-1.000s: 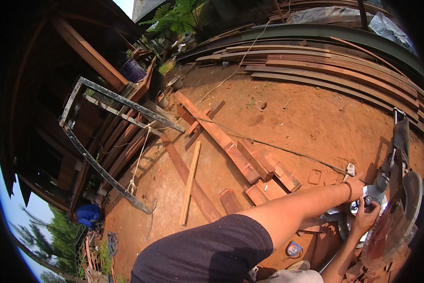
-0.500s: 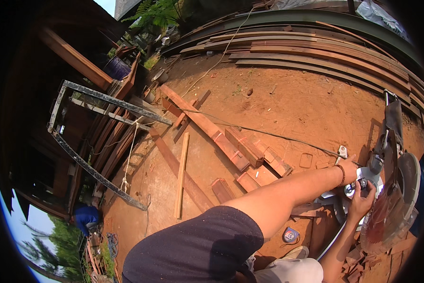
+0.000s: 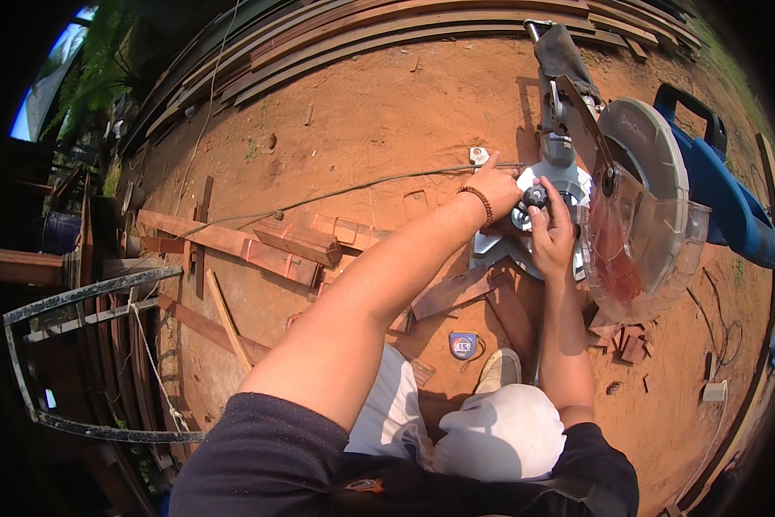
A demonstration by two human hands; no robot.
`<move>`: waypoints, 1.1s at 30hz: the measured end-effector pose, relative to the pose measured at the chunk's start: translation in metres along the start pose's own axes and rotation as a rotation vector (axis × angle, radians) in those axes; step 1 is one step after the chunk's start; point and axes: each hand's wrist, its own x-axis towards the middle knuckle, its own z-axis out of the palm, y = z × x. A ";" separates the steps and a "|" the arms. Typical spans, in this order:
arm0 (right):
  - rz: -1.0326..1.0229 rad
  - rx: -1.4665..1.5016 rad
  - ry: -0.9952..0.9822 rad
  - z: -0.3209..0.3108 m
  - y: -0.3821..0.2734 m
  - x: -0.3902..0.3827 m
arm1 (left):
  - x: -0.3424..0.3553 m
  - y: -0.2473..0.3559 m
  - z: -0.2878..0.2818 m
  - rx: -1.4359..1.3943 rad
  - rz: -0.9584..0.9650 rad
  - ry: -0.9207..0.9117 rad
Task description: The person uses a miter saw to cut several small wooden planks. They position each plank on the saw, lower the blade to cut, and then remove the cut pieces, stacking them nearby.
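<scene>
A miter saw (image 3: 560, 177) with a blue motor body stands on the ground at the right. My right hand (image 3: 553, 237) is closed around a round black knob (image 3: 535, 196) on the saw's clamp, thumb and fingers on either side. My left hand (image 3: 493, 191), with a beaded bracelet at the wrist, lies at the left of the saw's base with its index finger stretched out; its other fingers are partly hidden. Under it shows a dark brown bit of wood (image 3: 501, 227). The saw's blade guard (image 3: 633, 215), clear and dusty, is just right of my right hand.
A tape measure (image 3: 462, 345) lies by my shoe (image 3: 500, 370). Reddish boards (image 3: 267, 258) and a cable (image 3: 318, 200) stretch to the left. Wood offcuts (image 3: 633, 343) are scattered right of the saw. A metal frame (image 3: 17, 362) stands far left, and long planks (image 3: 362, 43) are stacked at the back.
My view has swung to the right, so the saw and both hands now appear nearer the middle. The right hand stays on the knob, and the left hand stays beside the saw's base.
</scene>
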 end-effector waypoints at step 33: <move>-0.319 -0.890 -0.300 -0.004 -0.053 0.021 | -0.051 0.021 0.014 -0.340 -0.345 0.740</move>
